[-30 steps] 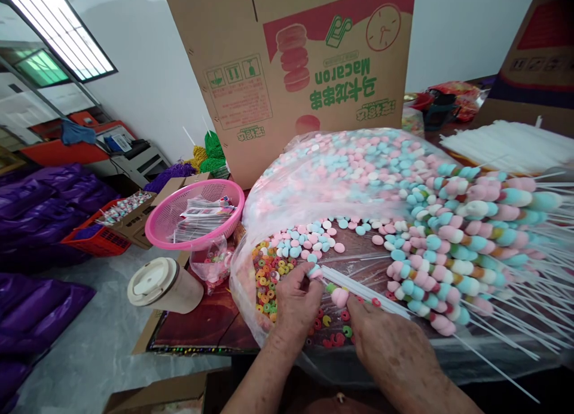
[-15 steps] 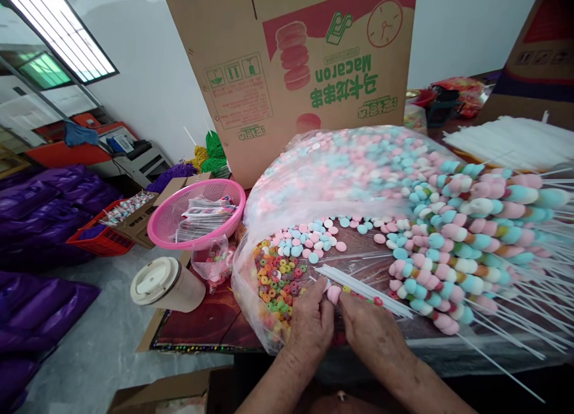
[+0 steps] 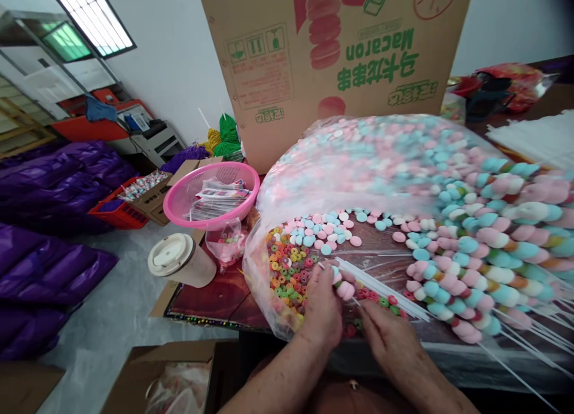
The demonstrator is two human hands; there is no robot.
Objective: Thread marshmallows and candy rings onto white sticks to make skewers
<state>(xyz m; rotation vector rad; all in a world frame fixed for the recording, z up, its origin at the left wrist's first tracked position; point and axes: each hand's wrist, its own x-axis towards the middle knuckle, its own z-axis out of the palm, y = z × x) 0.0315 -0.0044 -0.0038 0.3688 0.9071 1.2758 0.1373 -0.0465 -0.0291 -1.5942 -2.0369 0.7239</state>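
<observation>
Between my hands is a candy skewer point(image 3: 345, 290), a thin white stick with pink, white and blue marshmallow pieces on it. My left hand point(image 3: 321, 309) is closed around its upper left end, fingertips at the candies. Just below the pink piece, my right hand point(image 3: 388, 336) pinches the bare stick. Beside them lies a bundle of white sticks point(image 3: 381, 287). Colourful gummy rings point(image 3: 287, 282) are heaped left of my left hand, with a few more under the sticks. Loose pastel marshmallows point(image 3: 329, 230) lie beyond. Filled skewers point(image 3: 475, 270) are piled to the right.
A clear plastic bag of marshmallows point(image 3: 359, 157) spreads across the table before a large cardboard box point(image 3: 269, 127). At left stand a pink basket point(image 3: 173, 207) with packets and a lidded cup point(image 3: 183, 261). An open carton point(image 3: 134, 378) sits below the table edge.
My right hand has slid down and right along the stick, away from my left hand, uncovering more of the candies. The whole view has shifted, with the scene now further right.
</observation>
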